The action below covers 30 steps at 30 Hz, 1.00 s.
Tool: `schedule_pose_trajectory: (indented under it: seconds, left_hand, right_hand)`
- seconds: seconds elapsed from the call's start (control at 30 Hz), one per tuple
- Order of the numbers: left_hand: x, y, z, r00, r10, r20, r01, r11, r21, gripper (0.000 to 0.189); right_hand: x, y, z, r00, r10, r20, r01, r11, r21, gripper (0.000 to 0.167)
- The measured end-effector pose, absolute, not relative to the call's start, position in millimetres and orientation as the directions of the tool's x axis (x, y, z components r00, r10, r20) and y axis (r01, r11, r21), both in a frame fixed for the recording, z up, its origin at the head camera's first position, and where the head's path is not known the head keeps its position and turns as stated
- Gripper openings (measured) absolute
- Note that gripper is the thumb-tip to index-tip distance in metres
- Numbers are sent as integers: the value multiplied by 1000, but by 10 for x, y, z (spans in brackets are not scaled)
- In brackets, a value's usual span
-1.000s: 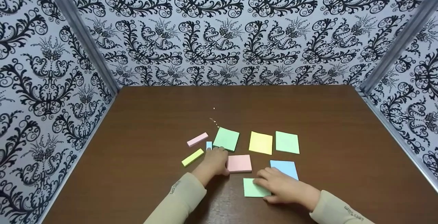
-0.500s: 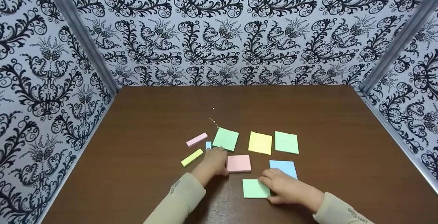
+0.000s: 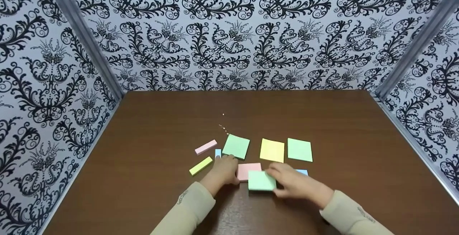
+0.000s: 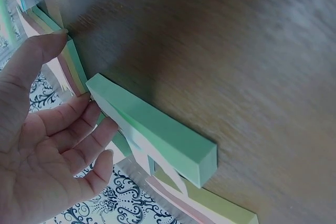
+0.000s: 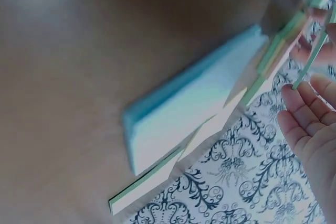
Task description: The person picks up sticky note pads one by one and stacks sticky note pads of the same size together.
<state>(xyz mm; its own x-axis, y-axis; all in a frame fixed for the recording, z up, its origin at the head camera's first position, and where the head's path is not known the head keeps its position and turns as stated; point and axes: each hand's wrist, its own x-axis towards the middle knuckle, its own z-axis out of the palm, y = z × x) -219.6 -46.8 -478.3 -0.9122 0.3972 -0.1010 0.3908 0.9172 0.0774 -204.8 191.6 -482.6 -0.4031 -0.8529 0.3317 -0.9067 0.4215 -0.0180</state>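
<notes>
My left hand (image 3: 223, 170) grips the left end of a small stack of sticky note pads, pink pad (image 3: 244, 171) on top. In the left wrist view, green, yellow and pink layers of that stack (image 4: 75, 65) show between thumb and fingers. My right hand (image 3: 294, 182) pinches a light green sticky note pad (image 3: 260, 181) by its right edge, raised and overlapping the pink pad's front right corner in the head view. The right wrist view shows this thin pad (image 5: 311, 61) edge-on. A green block of narrow notes (image 4: 152, 124) lies by my left fingers.
Behind lie green (image 3: 236, 146), yellow (image 3: 272, 150) and pale green (image 3: 299, 150) pads. A blue pad (image 3: 302, 172) is mostly covered by my right hand. Pink (image 3: 206, 147), yellow (image 3: 200, 166) and blue (image 3: 218, 153) strip pads lie left. Patterned walls (image 3: 229, 34) enclose the table.
My right hand has lifted the light green pad from the table and carried it forward and left, over to the pink-topped stack. The left hand keeps its place.
</notes>
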Motion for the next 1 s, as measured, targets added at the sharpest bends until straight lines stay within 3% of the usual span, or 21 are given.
schedule_pose_trajectory:
  seconds: [0.17,0.57,1.0]
  left_hand:
    - [-2190,-460,-4790,-911,398,-104,392,917,71,36]
    - [-2192,-463,-4820,-914,397,-88,393,918,59,36]
    - [-2196,-518,-4827,-911,404,-89,397,914,87,50]
  right_hand:
    - [-2197,1802,-4803,-498,-829,253,-866,491,-96,41]
    - [-2355,1618,-4843,-570,-821,32,-815,560,-150,42]
    - [-2368,1543,-4836,-554,-832,35,-828,546,-130,43]
